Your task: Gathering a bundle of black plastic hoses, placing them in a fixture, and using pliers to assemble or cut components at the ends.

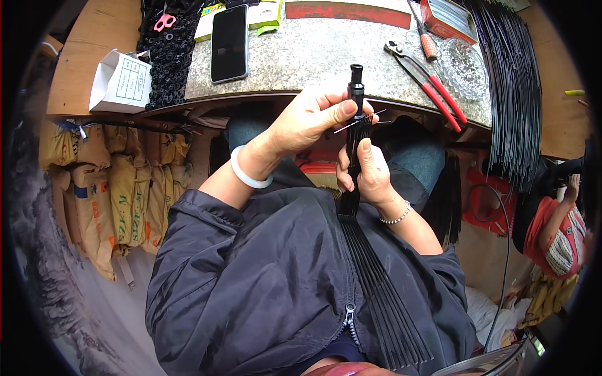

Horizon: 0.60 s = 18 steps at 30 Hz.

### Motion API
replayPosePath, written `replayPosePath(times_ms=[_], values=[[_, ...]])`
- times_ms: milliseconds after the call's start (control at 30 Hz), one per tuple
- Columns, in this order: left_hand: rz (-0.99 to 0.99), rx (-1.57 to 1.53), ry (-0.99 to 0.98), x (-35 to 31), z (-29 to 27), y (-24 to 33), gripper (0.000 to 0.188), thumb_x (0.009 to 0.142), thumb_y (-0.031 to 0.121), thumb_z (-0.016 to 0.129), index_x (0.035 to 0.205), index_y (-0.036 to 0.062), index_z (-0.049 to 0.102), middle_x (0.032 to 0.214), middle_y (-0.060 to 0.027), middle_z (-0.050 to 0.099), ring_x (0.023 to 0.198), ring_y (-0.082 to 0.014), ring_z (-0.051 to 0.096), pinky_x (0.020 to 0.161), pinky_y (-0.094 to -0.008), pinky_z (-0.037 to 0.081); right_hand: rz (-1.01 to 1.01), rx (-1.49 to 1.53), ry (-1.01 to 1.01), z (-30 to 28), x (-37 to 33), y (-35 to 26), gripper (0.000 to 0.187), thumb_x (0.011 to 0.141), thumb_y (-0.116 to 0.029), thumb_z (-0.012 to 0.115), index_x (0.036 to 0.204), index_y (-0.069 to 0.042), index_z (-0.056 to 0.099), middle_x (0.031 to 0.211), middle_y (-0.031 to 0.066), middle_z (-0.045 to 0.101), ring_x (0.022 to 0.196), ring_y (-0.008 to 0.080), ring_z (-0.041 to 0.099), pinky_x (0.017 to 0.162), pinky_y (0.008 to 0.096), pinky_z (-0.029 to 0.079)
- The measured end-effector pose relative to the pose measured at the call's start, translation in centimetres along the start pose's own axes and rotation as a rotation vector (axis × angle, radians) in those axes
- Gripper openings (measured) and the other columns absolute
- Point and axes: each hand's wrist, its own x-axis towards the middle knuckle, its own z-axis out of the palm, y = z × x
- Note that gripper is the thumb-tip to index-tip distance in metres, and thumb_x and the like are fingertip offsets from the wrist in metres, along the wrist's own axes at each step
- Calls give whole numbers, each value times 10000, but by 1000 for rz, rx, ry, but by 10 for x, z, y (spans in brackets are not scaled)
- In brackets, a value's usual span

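Note:
My left hand (311,114) pinches the upper part of a black tube-shaped hub (356,94) from which a bundle of thin black ribs (376,294) fans down over my dark jacket. A thin metal wire (360,122) sticks out sideways at the hub, just beside my left thumb. My right hand (367,170) wraps around the bundle a little lower, fingers closed on it. A white bangle sits on my left wrist, a bead bracelet on my right.
A stone-topped bench (313,56) ahead holds a black phone (229,42), red-handled pliers (429,81), a glass dish (463,62), a pile of black rings (168,56) and a white box (120,81). Long black ribs (511,94) hang at right. Sacks (113,188) stand at left. Another person (558,232) sits far right.

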Motion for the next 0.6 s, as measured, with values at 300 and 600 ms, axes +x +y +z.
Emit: replayPosePath(times_ms=[300, 600], values=[[85, 213, -25, -13, 11, 6, 679, 768, 129, 735, 1327, -42, 390, 1180, -180, 574, 1060, -201, 575, 918, -306, 458, -65, 26, -37, -5, -1, 5, 571, 959, -519, 295, 765, -19, 490, 530, 52, 490, 421, 92, 432, 430, 213, 373], [108, 242, 117, -16, 18, 4, 357, 828, 33, 628, 1165, -54, 549, 949, -72, 665, 860, -92, 612, 777, -244, 494, -39, -6, -53, 0, -4, 2, 584, 941, -565, 259, 749, -41, 430, 466, 54, 426, 383, 131, 404, 411, 243, 369]])
